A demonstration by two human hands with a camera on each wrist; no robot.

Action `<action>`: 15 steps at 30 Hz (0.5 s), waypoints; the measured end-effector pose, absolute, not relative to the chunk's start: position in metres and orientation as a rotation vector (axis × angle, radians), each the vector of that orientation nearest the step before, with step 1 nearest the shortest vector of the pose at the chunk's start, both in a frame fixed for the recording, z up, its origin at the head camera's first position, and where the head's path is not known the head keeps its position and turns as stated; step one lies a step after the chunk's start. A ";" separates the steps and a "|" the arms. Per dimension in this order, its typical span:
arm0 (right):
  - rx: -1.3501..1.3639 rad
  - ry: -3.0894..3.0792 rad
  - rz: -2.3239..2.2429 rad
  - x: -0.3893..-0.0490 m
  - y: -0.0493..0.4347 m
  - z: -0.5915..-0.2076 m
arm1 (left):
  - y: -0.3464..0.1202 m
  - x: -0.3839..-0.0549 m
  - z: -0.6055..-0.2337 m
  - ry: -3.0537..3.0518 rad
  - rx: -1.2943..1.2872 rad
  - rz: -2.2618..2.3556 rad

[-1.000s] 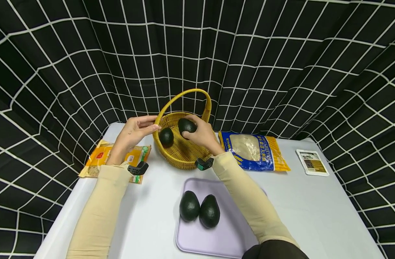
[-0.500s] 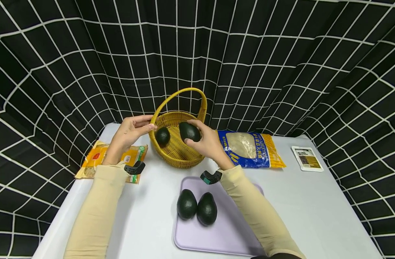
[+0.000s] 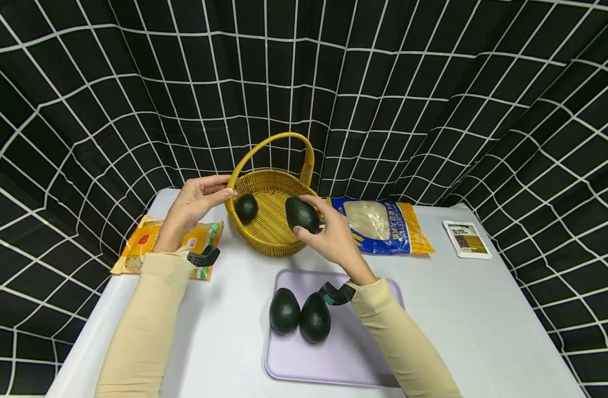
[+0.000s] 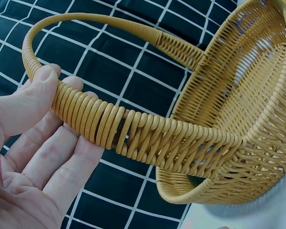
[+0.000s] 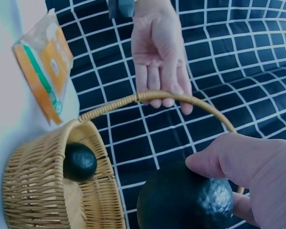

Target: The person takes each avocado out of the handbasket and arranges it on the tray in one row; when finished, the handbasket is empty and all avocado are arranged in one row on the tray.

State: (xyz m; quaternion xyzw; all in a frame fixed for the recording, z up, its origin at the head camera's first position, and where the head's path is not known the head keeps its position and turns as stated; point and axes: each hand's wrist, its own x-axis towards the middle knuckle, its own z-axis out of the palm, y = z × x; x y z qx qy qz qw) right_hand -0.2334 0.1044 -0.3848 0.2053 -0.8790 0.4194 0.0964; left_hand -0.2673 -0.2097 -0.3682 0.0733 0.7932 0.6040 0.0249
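Observation:
My left hand (image 3: 196, 200) pinches the handle of a yellow woven basket (image 3: 270, 243) between thumb and fingers, plainly seen in the left wrist view on the wrapped handle (image 4: 86, 114). One dark green avocado (image 3: 246, 208) lies inside the basket at its left. My right hand (image 3: 331, 232) grips another avocado (image 3: 302, 214) over the basket's right front rim, thumb on the near side. The right wrist view shows this held avocado (image 5: 181, 200) large, with the basket (image 5: 38, 181) beyond. Two more avocados (image 3: 285, 311) (image 3: 315, 318) lie side by side on a lilac tray (image 3: 333, 365).
An orange food packet (image 3: 134, 249) lies behind the left forearm. A blue and yellow noodle bag (image 3: 383, 226) lies right of the basket, and a small white packet (image 3: 467, 239) farther right. Black grid cloth (image 3: 284, 66) hangs behind the white table (image 3: 463, 315).
My right hand has drawn the avocado from inside the basket toward its right front rim, nearer me. The left hand keeps its pinch on the handle. The head view has shifted slightly.

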 end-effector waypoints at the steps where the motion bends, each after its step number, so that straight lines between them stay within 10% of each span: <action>1: 0.602 -2.601 1.254 -0.231 0.106 -0.385 | -0.210 -0.267 -0.368 2.449 0.225 1.869; 15: 0.422 -2.618 1.329 -0.189 0.130 -0.390 | -0.208 -0.266 -0.366 2.426 0.195 1.871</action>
